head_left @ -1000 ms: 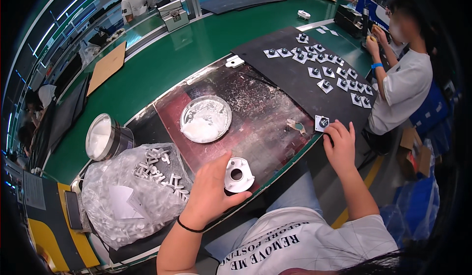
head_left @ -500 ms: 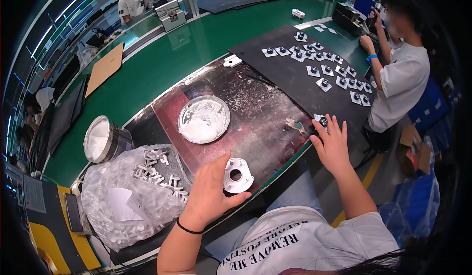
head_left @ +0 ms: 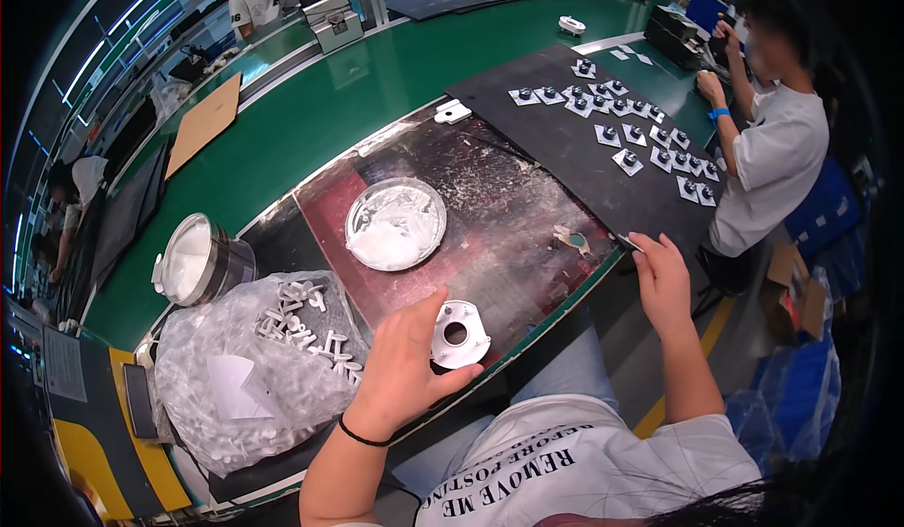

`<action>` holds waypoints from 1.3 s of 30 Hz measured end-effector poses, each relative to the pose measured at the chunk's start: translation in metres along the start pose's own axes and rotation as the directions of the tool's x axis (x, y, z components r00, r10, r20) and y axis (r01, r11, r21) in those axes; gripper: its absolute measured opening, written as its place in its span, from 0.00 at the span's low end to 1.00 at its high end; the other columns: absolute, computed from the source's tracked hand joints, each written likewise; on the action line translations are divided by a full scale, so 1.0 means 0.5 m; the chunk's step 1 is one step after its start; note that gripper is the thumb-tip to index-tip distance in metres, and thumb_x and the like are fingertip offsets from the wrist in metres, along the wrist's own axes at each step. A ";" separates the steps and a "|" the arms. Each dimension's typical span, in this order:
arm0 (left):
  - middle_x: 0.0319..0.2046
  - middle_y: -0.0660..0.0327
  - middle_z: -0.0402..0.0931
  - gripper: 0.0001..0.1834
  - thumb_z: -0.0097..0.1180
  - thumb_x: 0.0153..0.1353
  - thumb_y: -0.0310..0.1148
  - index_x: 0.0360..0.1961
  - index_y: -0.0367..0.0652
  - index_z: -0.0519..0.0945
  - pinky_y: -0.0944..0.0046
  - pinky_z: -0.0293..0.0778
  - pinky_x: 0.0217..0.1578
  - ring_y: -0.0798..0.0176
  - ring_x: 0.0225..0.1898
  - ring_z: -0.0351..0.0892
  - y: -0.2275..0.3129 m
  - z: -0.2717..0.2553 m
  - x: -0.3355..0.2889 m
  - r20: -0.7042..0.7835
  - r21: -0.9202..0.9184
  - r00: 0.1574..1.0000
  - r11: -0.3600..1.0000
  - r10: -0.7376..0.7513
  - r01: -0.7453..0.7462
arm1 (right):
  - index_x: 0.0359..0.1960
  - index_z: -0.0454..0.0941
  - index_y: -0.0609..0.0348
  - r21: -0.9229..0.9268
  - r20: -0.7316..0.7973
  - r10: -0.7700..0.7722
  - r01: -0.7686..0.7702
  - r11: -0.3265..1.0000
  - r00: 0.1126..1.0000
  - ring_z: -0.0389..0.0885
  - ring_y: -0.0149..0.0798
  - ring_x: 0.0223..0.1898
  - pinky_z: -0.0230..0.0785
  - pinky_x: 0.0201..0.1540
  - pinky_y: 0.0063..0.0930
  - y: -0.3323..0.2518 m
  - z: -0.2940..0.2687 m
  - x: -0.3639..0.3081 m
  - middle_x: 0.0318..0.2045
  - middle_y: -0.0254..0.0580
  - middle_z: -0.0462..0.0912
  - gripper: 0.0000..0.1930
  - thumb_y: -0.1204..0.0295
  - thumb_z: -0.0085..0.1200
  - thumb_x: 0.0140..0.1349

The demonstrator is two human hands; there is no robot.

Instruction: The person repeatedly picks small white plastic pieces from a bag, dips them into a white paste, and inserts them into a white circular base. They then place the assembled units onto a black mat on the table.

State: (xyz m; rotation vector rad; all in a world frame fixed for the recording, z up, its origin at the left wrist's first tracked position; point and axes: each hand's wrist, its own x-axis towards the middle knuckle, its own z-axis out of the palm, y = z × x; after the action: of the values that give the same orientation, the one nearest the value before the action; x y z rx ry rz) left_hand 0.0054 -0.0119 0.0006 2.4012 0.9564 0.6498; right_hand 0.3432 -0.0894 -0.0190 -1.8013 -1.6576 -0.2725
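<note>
My left hand (head_left: 405, 362) is curled round a white round plastic part (head_left: 474, 346), which has a hole in the middle and small posts. Its thumb lies along the near edge and its fingers along the far left edge. Over the table's right edge, my right hand (head_left: 667, 287) pinches a small square plate (head_left: 628, 241), seen nearly edge-on. Beyond it, several square plates with black centre parts (head_left: 629, 161) lie on a black mat (head_left: 527, 70).
A round dish of white paste (head_left: 395, 225) sits on the worn red board (head_left: 325, 209). To the left are an open tub (head_left: 193, 259) and a clear bag (head_left: 202, 348) of small white plastic pieces. A co-worker (head_left: 777, 141) stands at far right.
My right hand has closed on the small plate at the mat's near corner and tilted it up, its fingers drawn together. My left hand stays round the white part.
</note>
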 end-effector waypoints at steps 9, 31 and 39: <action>0.52 0.46 0.69 0.50 0.69 0.35 0.41 0.61 0.34 0.60 0.52 0.62 0.56 0.44 0.54 0.68 -0.016 -0.011 0.002 0.010 -0.067 1.000 0.998 0.006 -0.005 | 0.48 0.71 0.64 0.737 0.420 0.167 -0.443 0.511 0.892 0.76 0.27 0.29 0.69 0.33 0.21 -0.137 0.001 0.022 0.27 0.36 0.78 0.13 0.73 0.51 0.64; 0.49 0.49 0.71 0.57 0.74 0.36 0.40 0.65 0.40 0.52 0.51 0.66 0.48 0.45 0.46 0.72 -0.013 0.030 -0.007 -0.148 -0.032 0.989 0.999 0.032 -0.037 | 0.44 0.72 0.63 0.592 0.803 -0.243 -0.680 0.433 0.545 0.66 0.17 0.24 0.58 0.26 0.15 -0.251 0.143 0.086 0.22 0.25 0.71 0.13 0.73 0.57 0.59; 0.49 0.49 0.71 0.56 0.73 0.36 0.40 0.65 0.40 0.53 0.51 0.66 0.49 0.45 0.47 0.72 -0.013 0.030 -0.006 -0.127 -0.043 0.992 0.999 0.022 -0.027 | 0.42 0.72 0.63 0.543 0.836 -0.273 -0.788 0.291 0.476 0.68 0.17 0.25 0.58 0.26 0.14 -0.256 0.146 0.099 0.22 0.26 0.74 0.11 0.75 0.56 0.59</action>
State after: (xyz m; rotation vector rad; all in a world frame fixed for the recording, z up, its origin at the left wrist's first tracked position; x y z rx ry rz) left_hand 0.0088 -0.0133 -0.0154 2.3591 0.9543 0.8328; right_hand 0.2105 -0.0098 -0.0047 -1.1439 -1.2900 1.7836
